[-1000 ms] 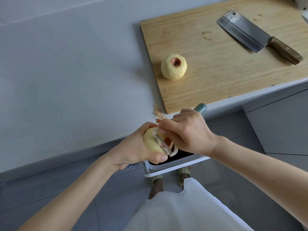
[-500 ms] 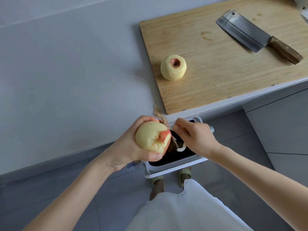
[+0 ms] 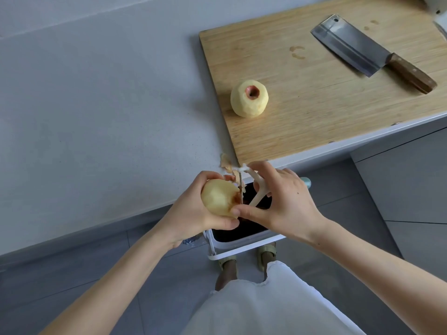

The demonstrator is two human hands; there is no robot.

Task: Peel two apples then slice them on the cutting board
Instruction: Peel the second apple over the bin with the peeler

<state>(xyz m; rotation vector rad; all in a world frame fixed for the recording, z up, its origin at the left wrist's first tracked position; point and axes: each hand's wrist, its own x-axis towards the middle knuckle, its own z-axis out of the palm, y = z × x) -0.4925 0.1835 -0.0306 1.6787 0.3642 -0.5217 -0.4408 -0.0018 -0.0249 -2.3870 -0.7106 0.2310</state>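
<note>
Left hand [image 3: 191, 211]: fingers curled round pale yellow mostly peeled apple [image 3: 219, 198]. Right hand [image 3: 287, 204]: grips white plastic peeler [image 3: 260, 189], thumb against apple.

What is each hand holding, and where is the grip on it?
The left hand cups the mostly peeled apple round its side. The right hand holds the white peeler by its handle, thumb touching the apple.

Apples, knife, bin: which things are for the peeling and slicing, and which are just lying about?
For the job: apple in the left hand; peeler in the right hand; peeled apple and cleaver on the cutting board; bin below the hands.
Lying about: peel scraps at the counter edge; white object cut off at top right.
</note>
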